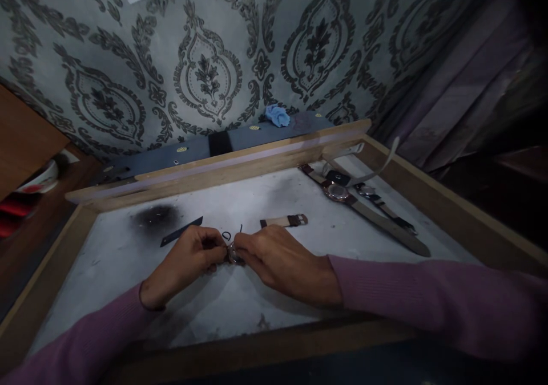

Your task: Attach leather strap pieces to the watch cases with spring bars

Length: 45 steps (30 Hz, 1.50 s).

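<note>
Near the middle of the white work surface [141, 294], a small round metal watch case [234, 254] sits between my two hands. My left hand [188, 259] pinches its left side with thumb and fingers. From the right, my right hand [285, 262] presses its closed fingertips against the case; whatever they may pinch is hidden. Just beyond the fingertips are a small black loop [226, 235] and a short thin dark piece [240, 228]. A dark strap piece [182, 231] lies past my left hand. Past my right hand lies a buckled strap piece [285, 221], pale underneath.
A raised wooden rim [231, 162] borders the surface. At right lie a large strapped watch [337, 191], a smaller watch [365, 189] and a black square item [337, 177]. A pale band [379, 171] curves up there. Behind the rim rests a crumpled blue cloth [277, 116].
</note>
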Available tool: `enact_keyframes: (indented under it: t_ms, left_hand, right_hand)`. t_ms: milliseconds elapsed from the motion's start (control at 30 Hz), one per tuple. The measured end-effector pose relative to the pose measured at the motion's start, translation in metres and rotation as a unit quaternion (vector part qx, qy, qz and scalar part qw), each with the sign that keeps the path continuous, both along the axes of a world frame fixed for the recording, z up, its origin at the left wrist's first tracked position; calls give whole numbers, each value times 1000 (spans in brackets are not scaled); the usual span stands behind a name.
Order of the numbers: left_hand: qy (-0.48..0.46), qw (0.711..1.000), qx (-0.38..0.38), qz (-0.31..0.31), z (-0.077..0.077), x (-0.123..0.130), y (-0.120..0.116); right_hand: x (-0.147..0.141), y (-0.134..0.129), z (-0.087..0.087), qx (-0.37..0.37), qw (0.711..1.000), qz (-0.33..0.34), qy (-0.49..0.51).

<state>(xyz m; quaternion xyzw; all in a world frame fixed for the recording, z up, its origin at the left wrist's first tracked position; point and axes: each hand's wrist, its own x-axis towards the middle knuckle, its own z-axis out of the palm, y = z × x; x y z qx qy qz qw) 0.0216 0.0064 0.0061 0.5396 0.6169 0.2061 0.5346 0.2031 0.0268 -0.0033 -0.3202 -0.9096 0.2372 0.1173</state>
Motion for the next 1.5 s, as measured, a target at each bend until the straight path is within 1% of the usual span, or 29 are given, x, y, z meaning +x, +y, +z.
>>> enact_keyframes:
  t_ms: [100, 233, 533, 633, 767, 1067, 1233, 1367, 1500]
  left_hand:
    - [5, 1000, -10, 2, 0, -1, 1]
    - [11, 1000, -11, 5, 1, -1, 1]
    - [8, 1000, -12, 5, 1, -1, 0]
    - [6, 1000, -9, 4, 0, -2, 1]
    - [7, 1000, -11, 4, -1, -2, 1]
    - [4, 1000, -11, 7, 2, 0, 1]
    - [0, 1000, -6, 4, 1, 0, 1]
    - [8, 1000, -11, 9, 4, 1, 1]
    - [11, 1000, -12, 11, 4, 1, 0]
  right_hand:
    - [1, 0, 1, -1, 1000, -1, -5]
    - [2, 1, 2, -23, 1000, -8, -5]
    - [2, 1, 0, -70, 997, -14, 36]
    - [1, 1, -1, -69, 997, -22, 39]
    - [0, 1, 1, -66, 997, -14, 40]
    - [0, 1, 3, -47, 998, -10, 40]
    - [0, 1, 4, -58, 998, -17, 37]
    - [0, 1, 3, -64, 997, -20, 39]
    - [0, 1, 3, -52, 998, -12, 38]
